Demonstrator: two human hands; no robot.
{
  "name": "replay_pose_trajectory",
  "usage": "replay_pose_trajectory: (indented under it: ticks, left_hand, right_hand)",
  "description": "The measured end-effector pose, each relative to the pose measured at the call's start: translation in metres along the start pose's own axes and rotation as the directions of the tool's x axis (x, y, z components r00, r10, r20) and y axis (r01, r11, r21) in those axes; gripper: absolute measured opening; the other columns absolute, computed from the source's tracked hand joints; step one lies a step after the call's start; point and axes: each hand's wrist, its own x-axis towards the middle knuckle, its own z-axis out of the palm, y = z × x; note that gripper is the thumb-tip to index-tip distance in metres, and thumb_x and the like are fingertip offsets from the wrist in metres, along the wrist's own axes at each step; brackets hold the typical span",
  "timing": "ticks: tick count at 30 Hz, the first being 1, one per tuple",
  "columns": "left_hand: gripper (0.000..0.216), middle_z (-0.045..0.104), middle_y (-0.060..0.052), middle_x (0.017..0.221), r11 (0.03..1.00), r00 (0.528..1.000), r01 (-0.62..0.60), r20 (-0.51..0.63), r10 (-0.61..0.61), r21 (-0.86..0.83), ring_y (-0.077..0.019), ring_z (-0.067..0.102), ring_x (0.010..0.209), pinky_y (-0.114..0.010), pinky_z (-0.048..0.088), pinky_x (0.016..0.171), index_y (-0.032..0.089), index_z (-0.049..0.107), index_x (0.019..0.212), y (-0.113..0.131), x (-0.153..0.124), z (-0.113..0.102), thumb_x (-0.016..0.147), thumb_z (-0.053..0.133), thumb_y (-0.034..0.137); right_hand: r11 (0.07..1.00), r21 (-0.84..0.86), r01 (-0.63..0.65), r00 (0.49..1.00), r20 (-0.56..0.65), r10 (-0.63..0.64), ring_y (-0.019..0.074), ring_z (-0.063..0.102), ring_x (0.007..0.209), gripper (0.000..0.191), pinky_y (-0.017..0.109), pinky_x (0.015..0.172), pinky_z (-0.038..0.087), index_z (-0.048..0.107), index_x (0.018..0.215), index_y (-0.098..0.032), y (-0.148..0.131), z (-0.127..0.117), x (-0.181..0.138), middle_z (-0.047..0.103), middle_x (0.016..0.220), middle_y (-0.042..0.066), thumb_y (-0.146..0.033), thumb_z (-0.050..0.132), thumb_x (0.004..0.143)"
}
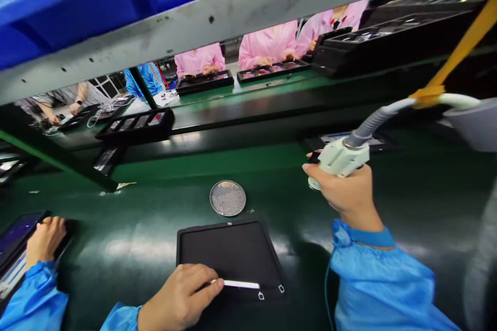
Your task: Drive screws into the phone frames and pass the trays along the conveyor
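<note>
My left hand (pixel 182 297) rests on the near edge of a black flat panel (pixel 233 251) that lies on the green belt. Its fingers are closed in a pinch on the end of a thin white strip (pixel 243 284) lying along that near edge. Raised to the right of the panel, my right hand (pixel 349 194) is wrapped round a white hand tool (pixel 341 158). A grey hose (pixel 375 121) runs up and right from the tool. A round metal dish (pixel 228 198) of tiny parts sits just beyond the panel.
At the far left, a co-worker's hand (pixel 44 238) in a blue sleeve touches a dark screen-like panel (pixel 17 230). Black trays (pixel 135 125) stand on the raised lane behind. People in pink coats (pixel 267 41) work at the far line. A grey shelf rail (pixel 233 15) runs overhead.
</note>
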Motion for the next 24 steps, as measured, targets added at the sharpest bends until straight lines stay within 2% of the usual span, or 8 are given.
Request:
replay_pose_trajectory:
  ticks: [3,7,12,19,24]
  left_hand:
    - [0.023,0.070,-0.008,0.097,1.000,1.000,-0.016,-0.015,0.017,0.026,-0.0153,0.068,0.085,-0.026,0.059,0.068,0.011,0.061,0.115,-0.003,0.001,-0.001,0.103,0.041,0.011]
    - [0.026,0.070,-0.010,0.101,1.000,0.999,-0.019,-0.031,0.019,0.015,-0.0177,0.068,0.088,-0.029,0.059,0.071,0.009,0.061,0.117,-0.002,0.001,0.001,0.101,0.041,0.006]
    - [0.026,0.069,-0.012,0.098,1.000,1.000,-0.014,-0.011,0.013,-0.028,-0.0202,0.068,0.088,-0.030,0.058,0.068,0.008,0.062,0.114,0.000,0.004,-0.001,0.098,0.041,0.004]
    - [0.027,0.069,-0.011,0.098,1.000,1.000,-0.002,0.011,0.002,-0.029,-0.0196,0.067,0.086,-0.029,0.057,0.067,0.009,0.060,0.115,0.000,0.004,-0.002,0.099,0.039,0.005]
    - [0.024,0.067,-0.011,0.104,0.997,0.996,0.081,0.036,-0.082,0.018,-0.0191,0.065,0.091,-0.030,0.058,0.076,0.012,0.060,0.115,-0.019,0.014,0.011,0.099,0.043,0.009]
  right_hand:
    - [0.997,0.043,-0.057,0.998,-0.024,0.058,0.0193,0.063,0.063,0.019,0.032,0.057,0.049,0.069,0.080,-0.019,0.000,0.005,0.001,0.067,0.071,0.006,-0.031,0.072,0.066]
    - [0.994,0.087,-0.062,0.996,-0.053,0.067,0.0223,0.064,0.068,0.022,0.034,0.059,0.051,0.068,0.077,-0.020,0.000,0.004,0.000,0.067,0.072,0.004,-0.030,0.076,0.059]
    - [0.992,0.128,-0.014,0.998,-0.061,0.022,0.0237,0.064,0.069,0.018,0.035,0.059,0.051,0.069,0.076,-0.021,-0.001,0.004,0.000,0.068,0.072,0.004,-0.023,0.077,0.060]
    - [0.989,0.146,-0.031,0.998,-0.051,0.038,0.0220,0.064,0.069,0.019,0.035,0.062,0.050,0.068,0.078,-0.017,-0.002,0.005,0.001,0.068,0.074,0.006,-0.019,0.077,0.061]
    - [0.988,0.142,-0.057,0.997,-0.036,0.063,0.0213,0.064,0.067,0.020,0.034,0.060,0.050,0.068,0.076,-0.018,0.002,0.005,0.002,0.067,0.070,0.003,-0.023,0.077,0.060]
